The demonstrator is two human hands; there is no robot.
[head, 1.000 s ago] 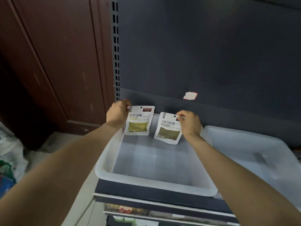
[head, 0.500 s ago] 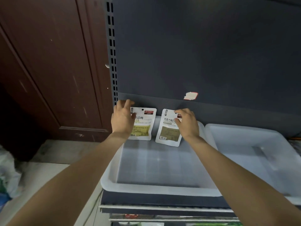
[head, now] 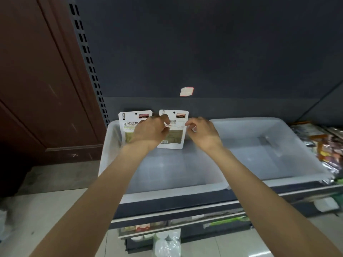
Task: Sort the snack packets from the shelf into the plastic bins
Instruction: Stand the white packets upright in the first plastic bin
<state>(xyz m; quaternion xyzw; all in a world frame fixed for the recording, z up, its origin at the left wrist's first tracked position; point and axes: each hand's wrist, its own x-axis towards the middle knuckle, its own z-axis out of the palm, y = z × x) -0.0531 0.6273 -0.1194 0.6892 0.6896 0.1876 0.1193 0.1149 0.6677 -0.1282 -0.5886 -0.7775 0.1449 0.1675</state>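
Up against the dark back panel (head: 204,52), two white snack packets are standing side by side at the far end of the left plastic bin (head: 167,190): the left packet (head: 128,125) and the right packet (head: 176,135), their edges nearly touching. Two translucent bins are sitting next to each other on the shelf (head: 167,206), the right bin (head: 278,173) holding nothing that shows. Both bare arms are reaching forward over the left bin. The left hand (head: 148,132) is lying across the gap between the packets, its fingers curling onto the right packet's face; whether this grip is truly pinching the packet or only pressing on it is hard to say, since the hand is hiding the contact. The right hand (head: 202,130) is hovering just beside the right packet's edge, fingers loosely bent and holding nothing. A heap of foil snack packs (head: 326,145) is lying at the shelf's right end. A brown wooden door (head: 37,80) is standing to the left, pale floor tiles (head: 46,210) below.
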